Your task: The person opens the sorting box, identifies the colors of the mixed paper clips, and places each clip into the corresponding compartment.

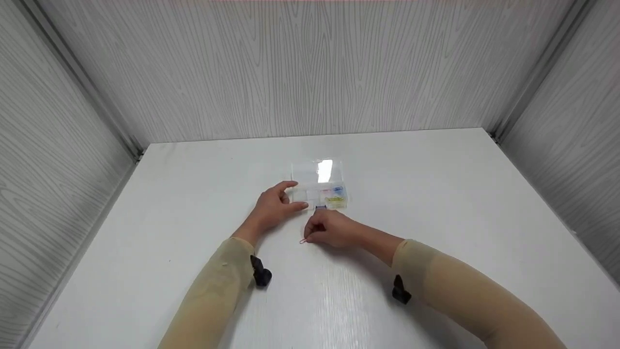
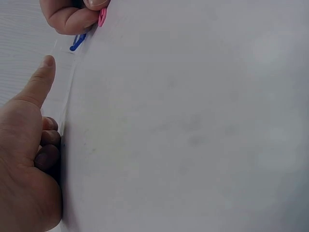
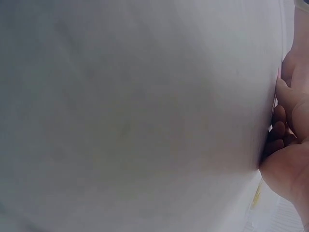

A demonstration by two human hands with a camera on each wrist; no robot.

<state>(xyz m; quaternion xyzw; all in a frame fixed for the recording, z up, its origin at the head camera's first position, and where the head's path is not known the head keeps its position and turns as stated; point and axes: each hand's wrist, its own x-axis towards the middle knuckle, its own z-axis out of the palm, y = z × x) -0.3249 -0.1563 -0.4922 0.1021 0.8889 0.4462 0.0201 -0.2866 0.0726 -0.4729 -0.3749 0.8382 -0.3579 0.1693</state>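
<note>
A clear plastic compartment box [image 1: 312, 198] lies on the table with its transparent lid [image 1: 307, 170] folded back. My left hand [image 1: 275, 206] holds the box's left end, thumb along the front edge and index finger at the back. In front of the box, my right hand [image 1: 336, 229] pinches a pink paper clip [image 1: 302, 241] between thumb and fingertips, low over the tabletop. The clip's looped end [image 2: 102, 18] pokes out in the left wrist view. Beside those fingers, at the box's front edge, shows a blue clip [image 2: 77, 42].
Yellow clips [image 1: 335, 199] and blue clips [image 1: 338, 190] lie in the box's right compartments. White table [image 1: 436, 194] surrounds the box. Grey wood-grain panels [image 1: 310, 68] stand behind it and at both sides.
</note>
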